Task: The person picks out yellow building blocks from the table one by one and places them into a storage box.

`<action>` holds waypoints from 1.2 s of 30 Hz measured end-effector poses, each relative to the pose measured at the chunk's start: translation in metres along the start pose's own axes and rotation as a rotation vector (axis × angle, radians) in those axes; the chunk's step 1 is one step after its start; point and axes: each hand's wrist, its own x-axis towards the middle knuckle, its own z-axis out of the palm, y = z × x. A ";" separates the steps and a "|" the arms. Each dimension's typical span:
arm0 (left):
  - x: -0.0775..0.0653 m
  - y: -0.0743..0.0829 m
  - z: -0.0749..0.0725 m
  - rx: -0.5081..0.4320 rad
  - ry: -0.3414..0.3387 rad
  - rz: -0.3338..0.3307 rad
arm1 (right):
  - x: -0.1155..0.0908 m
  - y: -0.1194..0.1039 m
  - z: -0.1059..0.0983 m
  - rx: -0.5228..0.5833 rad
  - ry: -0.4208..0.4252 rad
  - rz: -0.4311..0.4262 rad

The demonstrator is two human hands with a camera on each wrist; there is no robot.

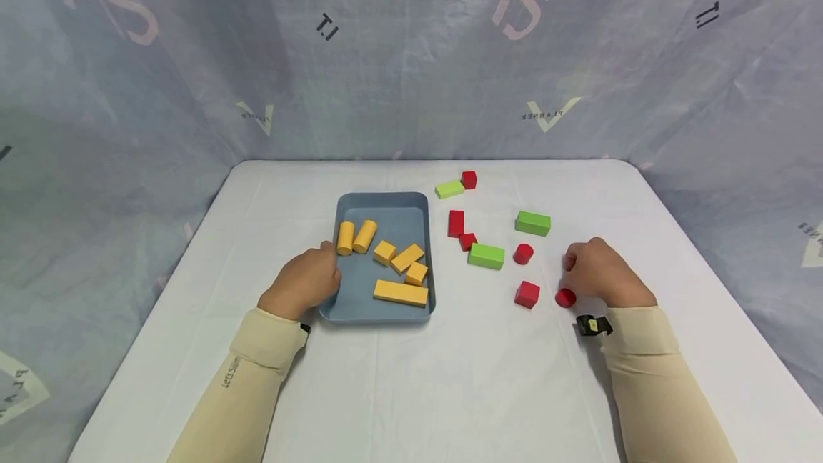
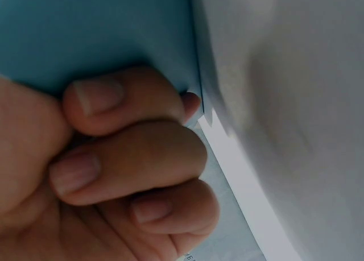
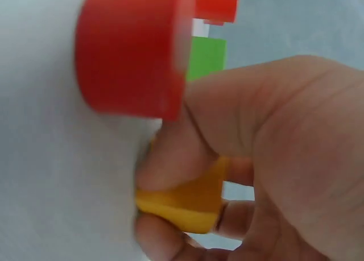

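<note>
At the left side of a blue-grey tray (image 1: 379,321), my left hand (image 1: 306,279) grips the rim. Its curled fingers (image 2: 136,153) lie against the blue wall in the left wrist view. Inside the tray are several yellow wooden blocks, among them a long bar (image 1: 401,293) and two cylinders (image 1: 345,238). On the right of the table, my right hand (image 1: 601,271) pinches a yellow block (image 3: 185,201) between thumb and fingers, low at the cloth. The head view hides this block under the hand. A red cylinder (image 1: 566,297) stands just beside that hand.
Between tray and right hand lie green blocks (image 1: 533,223), a red cube (image 1: 527,294), another red cylinder (image 1: 524,254) and a red rectangular block (image 1: 456,223). A light green block (image 1: 449,189) and a small red cube (image 1: 469,180) lie farther back. Grey printed cloth (image 1: 398,56) hangs behind.
</note>
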 end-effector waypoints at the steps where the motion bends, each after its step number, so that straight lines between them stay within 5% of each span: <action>1: 0.000 0.000 0.000 0.000 -0.001 -0.002 | 0.000 -0.001 -0.001 -0.003 0.002 -0.004; 18: 0.001 0.000 -0.001 0.004 -0.007 -0.013 | 0.006 0.005 0.003 -0.001 -0.027 0.008; 25: 0.005 0.002 0.002 -0.008 -0.016 -0.011 | -0.005 0.002 -0.009 0.022 0.096 -0.033; 30: 0.005 0.004 0.002 -0.010 -0.015 -0.005 | -0.012 -0.034 -0.031 0.032 0.210 -0.142; 36: 0.001 0.002 -0.001 -0.008 -0.015 -0.016 | -0.017 -0.102 -0.051 0.040 0.248 -0.308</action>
